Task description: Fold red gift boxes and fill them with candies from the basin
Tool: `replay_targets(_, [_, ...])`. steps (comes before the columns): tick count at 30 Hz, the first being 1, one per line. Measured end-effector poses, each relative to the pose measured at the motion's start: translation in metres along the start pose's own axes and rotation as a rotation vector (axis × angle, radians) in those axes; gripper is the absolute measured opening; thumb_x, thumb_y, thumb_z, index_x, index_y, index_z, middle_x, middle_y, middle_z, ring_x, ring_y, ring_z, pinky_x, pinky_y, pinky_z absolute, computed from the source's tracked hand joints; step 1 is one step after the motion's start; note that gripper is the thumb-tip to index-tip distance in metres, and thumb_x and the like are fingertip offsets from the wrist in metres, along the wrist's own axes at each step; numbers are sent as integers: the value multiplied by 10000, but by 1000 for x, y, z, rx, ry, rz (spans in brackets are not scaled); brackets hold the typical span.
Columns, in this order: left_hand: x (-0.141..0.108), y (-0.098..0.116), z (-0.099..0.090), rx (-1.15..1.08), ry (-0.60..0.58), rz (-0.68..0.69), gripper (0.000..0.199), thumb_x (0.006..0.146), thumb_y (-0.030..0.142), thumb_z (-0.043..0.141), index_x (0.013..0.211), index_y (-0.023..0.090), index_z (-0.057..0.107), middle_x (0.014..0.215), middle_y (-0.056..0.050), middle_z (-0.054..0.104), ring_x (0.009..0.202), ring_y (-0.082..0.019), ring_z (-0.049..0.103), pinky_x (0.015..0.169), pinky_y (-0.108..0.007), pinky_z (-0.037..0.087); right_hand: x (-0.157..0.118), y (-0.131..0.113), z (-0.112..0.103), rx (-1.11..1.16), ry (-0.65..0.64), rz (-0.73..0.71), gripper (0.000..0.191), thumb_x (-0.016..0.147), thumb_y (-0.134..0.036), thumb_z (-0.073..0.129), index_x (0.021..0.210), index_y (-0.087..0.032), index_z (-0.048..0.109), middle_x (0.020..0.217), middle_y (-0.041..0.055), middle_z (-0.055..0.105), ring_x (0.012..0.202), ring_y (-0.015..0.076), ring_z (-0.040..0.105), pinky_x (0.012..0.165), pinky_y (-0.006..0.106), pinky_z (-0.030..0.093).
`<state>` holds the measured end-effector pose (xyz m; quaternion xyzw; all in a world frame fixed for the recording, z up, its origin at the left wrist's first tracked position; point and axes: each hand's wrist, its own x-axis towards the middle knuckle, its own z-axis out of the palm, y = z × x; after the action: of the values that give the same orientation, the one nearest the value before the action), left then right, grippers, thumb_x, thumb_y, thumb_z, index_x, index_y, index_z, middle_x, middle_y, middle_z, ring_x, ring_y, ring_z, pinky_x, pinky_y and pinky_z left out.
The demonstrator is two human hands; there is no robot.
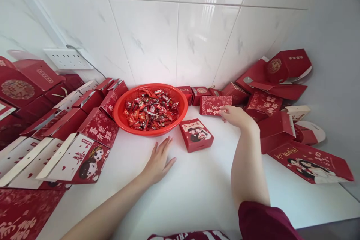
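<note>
My left hand [159,161] lies on the white table [180,198] with its fingers spread, just below a red plastic basket [117,122] of wrapped candies [152,109]. It holds nothing. At the back, my right hand [237,116] has its fingers bent over the right end of a red patterned gift box [212,105]. Its thumb is mostly hidden. Between my hands rests a closed red gift box [197,135] with a cartoon couple on its top, touched by neither hand.
Several open, upright gift boxes [95,125] stand in rows at the left. Small red boxes [201,93] line the tiled wall [143,41]. A loose pile of red boxes [277,131] fills the right side. A socket strip [67,60] with a cable is on the wall.
</note>
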<state>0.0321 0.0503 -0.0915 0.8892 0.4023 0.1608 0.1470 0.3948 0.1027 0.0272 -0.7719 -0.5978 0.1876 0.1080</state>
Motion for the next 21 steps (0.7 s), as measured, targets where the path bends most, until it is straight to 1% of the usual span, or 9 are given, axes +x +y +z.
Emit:
replay_targets(2, [-1, -4, -1, -12, 2, -44, 655, 1003, 387, 398, 1559, 218, 96, 1604, -144, 248, 1494, -262, 231, 1229, -549, 165, 1, -15, 7, -11, -47, -89, 362, 947, -347, 444, 1172, -153, 650, 1002, 112, 749, 934, 230, 689, 773, 288, 472])
replay_targets(4, [-1, -6, -1, -23, -20, -50, 642, 1012, 402, 373, 1559, 212, 96, 1599, -145, 263, 1491, -260, 238, 1231, -552, 143, 5, -30, 17, -19, -115, -167, 365, 948, -356, 469, 1208, -163, 637, 1101, 104, 729, 998, 221, 673, 793, 273, 474])
replay_targets(6, [0, -5, -2, -37, -52, -30, 657, 1013, 426, 366, 1563, 213, 77, 1592, -146, 280, 1484, -265, 253, 1231, -569, 108, 11, -42, 30, -37, -184, -209, 394, 956, -355, 477, 1270, -155, 603, 1151, 107, 712, 1032, 212, 664, 818, 266, 479])
replay_targets(8, [0, -4, -3, -50, -80, -2, 692, 1005, 457, 377, 1567, 210, 57, 1591, -149, 283, 1481, -274, 260, 1228, -581, 83, 17, -49, 41, -72, -247, -225, 389, 964, -337, 483, 1284, -146, 596, 1177, 115, 698, 1034, 208, 663, 845, 272, 485])
replay_targets(10, [0, -3, -3, -55, -98, 17, 720, 997, 482, 387, 1569, 200, 54, 1594, -153, 274, 1484, -282, 250, 1228, -583, 70, 22, -53, 50, -120, -304, -226, 349, 968, -328, 506, 1249, -149, 613, 1183, 118, 685, 1021, 209, 663, 877, 302, 494])
replay_targets(14, [-1, -4, -3, -72, -95, 15, 700, 999, 487, 380, 1568, 199, 92, 1591, -143, 287, 1482, -279, 253, 1231, -579, 63, 30, -55, 65, -218, -414, -222, 308, 962, -358, 571, 1205, -172, 605, 1219, 95, 622, 1031, 210, 631, 893, 411, 534])
replay_targets(18, [1, -4, -2, -163, -49, 7, 638, 1004, 451, 395, 1559, 231, 168, 1572, -113, 340, 1467, -277, 289, 1229, -583, 78, 36, -56, 75, -272, -482, -227, 327, 954, -346, 588, 1233, -175, 586, 1249, 94, 596, 1055, 221, 620, 884, 421, 544])
replay_targets(20, [2, -5, -2, -193, -20, 1, 608, 1003, 432, 407, 1547, 240, 216, 1554, -103, 375, 1452, -278, 319, 1229, -578, 93, 37, -57, 76, -279, -496, -232, 329, 954, -355, 589, 1224, -168, 588, 1230, 91, 604, 1037, 214, 625, 873, 420, 547])
replay_targets(21, [1, -5, -2, -205, -1, -6, 589, 1004, 419, 408, 1540, 241, 241, 1541, -102, 396, 1440, -278, 342, 1229, -570, 118, 35, -58, 73, -276, -498, -239, 301, 948, -344, 596, 1185, -159, 611, 1189, 88, 626, 1008, 211, 634, 860, 403, 547])
